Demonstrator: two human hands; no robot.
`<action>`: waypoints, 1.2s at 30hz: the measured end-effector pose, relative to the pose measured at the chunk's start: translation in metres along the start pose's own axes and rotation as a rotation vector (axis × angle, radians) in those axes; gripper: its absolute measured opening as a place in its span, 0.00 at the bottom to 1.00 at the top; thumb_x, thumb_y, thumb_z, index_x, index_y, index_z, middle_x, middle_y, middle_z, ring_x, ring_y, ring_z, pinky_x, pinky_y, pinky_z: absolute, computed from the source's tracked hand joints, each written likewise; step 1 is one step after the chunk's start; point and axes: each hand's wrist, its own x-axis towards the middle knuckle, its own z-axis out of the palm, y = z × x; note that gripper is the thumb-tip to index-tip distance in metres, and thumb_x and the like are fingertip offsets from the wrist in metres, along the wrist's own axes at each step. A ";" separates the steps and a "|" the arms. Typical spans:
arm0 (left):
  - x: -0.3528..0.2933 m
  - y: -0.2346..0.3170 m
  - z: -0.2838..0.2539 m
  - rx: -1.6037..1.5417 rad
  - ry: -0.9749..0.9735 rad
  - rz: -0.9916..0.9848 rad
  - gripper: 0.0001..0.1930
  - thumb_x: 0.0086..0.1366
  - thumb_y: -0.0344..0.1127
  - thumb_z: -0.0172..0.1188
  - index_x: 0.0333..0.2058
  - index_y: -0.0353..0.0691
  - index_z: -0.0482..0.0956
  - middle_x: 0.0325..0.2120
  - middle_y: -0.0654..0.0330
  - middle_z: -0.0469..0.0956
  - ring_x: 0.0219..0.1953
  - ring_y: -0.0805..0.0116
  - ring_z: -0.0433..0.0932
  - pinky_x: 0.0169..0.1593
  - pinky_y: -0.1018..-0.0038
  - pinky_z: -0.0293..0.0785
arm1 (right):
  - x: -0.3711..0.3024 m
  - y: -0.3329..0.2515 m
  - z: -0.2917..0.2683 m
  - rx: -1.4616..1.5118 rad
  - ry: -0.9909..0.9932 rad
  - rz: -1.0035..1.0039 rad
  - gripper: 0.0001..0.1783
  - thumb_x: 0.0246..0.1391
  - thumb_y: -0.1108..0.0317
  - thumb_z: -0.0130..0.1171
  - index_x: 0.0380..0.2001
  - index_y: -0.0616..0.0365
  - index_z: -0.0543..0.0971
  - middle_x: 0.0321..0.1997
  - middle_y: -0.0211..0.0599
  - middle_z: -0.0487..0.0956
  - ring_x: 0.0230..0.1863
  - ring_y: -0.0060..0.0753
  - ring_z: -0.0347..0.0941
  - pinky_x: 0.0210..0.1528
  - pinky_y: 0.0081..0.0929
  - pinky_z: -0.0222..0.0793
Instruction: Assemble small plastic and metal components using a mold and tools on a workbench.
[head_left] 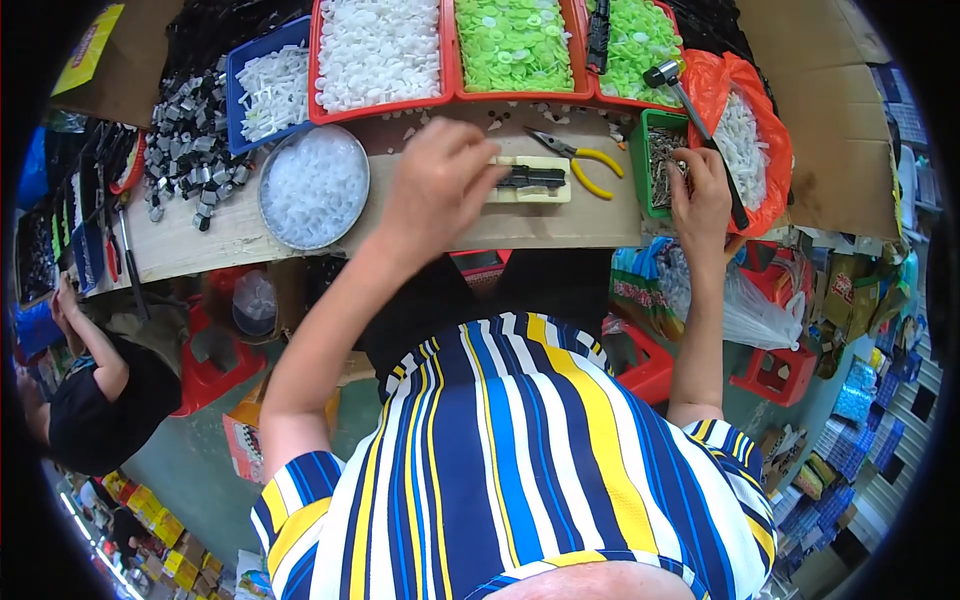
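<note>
The left hand is curling its fingers down onto the black part lying on the cream block at mid-bench, apparently seating it. The right hand is reaching out, fingertips pinched into the green bin of small metal pieces; next probably comes bringing one to the block.

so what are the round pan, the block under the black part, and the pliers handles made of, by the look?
Round pan: looks like metal, with a dull grey rim and thin wall.
Block under the black part: pale cream and matte, probably plastic or painted wood; can't tell which.
Pliers: grey metal jaws, with glossy yellow handles that look plastic- or rubber-coated.
</note>
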 end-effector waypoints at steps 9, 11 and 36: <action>0.093 -0.069 0.015 0.491 0.006 0.120 0.07 0.55 0.25 0.62 0.34 0.35 0.83 0.36 0.54 0.78 0.41 0.53 0.75 0.45 0.61 0.75 | 0.004 0.009 0.003 -0.114 -0.088 -0.038 0.04 0.51 0.73 0.62 0.31 0.60 0.80 0.32 0.43 0.76 0.40 0.51 0.75 0.41 0.44 0.70; 0.101 -0.079 0.015 0.635 -0.074 0.152 0.04 0.52 0.26 0.63 0.29 0.37 0.83 0.33 0.55 0.79 0.40 0.54 0.75 0.43 0.61 0.75 | 0.004 0.010 0.005 -0.102 -0.078 -0.055 0.04 0.51 0.73 0.62 0.30 0.60 0.79 0.32 0.43 0.76 0.39 0.51 0.75 0.40 0.45 0.70; 0.067 0.031 0.030 -0.926 0.013 -0.747 0.07 0.63 0.29 0.64 0.37 0.31 0.83 0.28 0.58 0.84 0.30 0.74 0.83 0.32 0.83 0.72 | 0.003 -0.062 0.004 0.879 0.061 0.075 0.06 0.60 0.72 0.63 0.37 0.63 0.79 0.34 0.29 0.80 0.37 0.18 0.75 0.41 0.17 0.70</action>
